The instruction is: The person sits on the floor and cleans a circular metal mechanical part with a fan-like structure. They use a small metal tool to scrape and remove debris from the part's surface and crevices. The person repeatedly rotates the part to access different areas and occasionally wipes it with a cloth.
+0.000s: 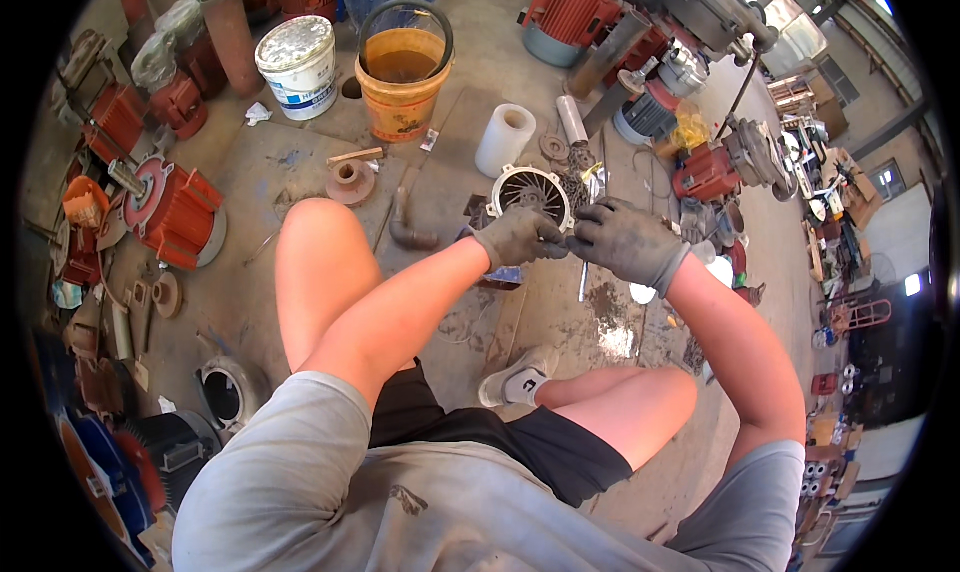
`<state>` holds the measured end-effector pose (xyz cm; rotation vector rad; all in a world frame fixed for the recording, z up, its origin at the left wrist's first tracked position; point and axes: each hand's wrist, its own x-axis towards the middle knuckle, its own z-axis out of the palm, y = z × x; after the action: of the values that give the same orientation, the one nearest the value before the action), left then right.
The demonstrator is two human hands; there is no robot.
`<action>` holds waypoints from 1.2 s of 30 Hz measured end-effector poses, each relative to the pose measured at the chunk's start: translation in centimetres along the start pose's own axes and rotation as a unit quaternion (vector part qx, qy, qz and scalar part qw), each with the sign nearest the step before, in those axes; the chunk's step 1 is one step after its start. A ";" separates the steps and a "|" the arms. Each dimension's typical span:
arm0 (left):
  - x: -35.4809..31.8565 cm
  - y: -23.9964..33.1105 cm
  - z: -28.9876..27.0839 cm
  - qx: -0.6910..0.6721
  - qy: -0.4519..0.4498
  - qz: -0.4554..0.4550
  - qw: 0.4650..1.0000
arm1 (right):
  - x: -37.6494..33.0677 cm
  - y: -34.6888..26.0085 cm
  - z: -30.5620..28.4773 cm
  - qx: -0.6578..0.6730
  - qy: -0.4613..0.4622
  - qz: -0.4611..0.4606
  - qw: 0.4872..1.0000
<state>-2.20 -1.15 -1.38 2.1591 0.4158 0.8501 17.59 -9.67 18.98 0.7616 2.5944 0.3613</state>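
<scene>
My left hand (522, 236), in a dark, dirty work glove, has its fingers curled in front of the near rim of a round metal motor housing (530, 184) with radial fins inside. My right hand (628, 242), gloved the same way, is beside it with bent fingers drawn together. The fingertips of both hands almost meet just right of the housing's near edge. Whatever is pinched between them is too small or hidden to make out. Under my left hand, a blue block (502, 278) partly shows. A thin metal rod (583, 282) lies below my right fingers.
A white plastic-film roll (506, 140) stands beyond the housing. Farther left are an orange bucket (402, 107) with a black hose and a white pail (298, 72). A bent pipe (408, 224) and a flanged ring (350, 184) lie near my left knee. Red motors (175, 212) line both sides.
</scene>
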 end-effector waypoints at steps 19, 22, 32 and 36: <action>0.6 0.8 0.0 -0.030 -0.047 -0.071 0.996 | 0.0 0.0 1.1 0.067 0.076 0.067 0.993; 0.5 0.4 -0.6 -0.063 -0.082 -0.121 0.987 | 0.8 -0.7 0.4 0.072 0.017 0.127 0.989; 0.9 0.0 0.3 0.000 -0.033 -0.050 0.998 | -1.1 -2.3 2.9 0.668 0.108 0.461 0.574; 0.5 -0.3 0.3 -0.006 -0.031 -0.073 0.997 | -2.7 -3.3 -1.0 0.133 0.119 0.322 0.930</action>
<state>-1.67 -0.82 -1.51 2.1096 0.5280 0.7019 17.74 -14.00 19.60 1.7752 2.5707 0.2988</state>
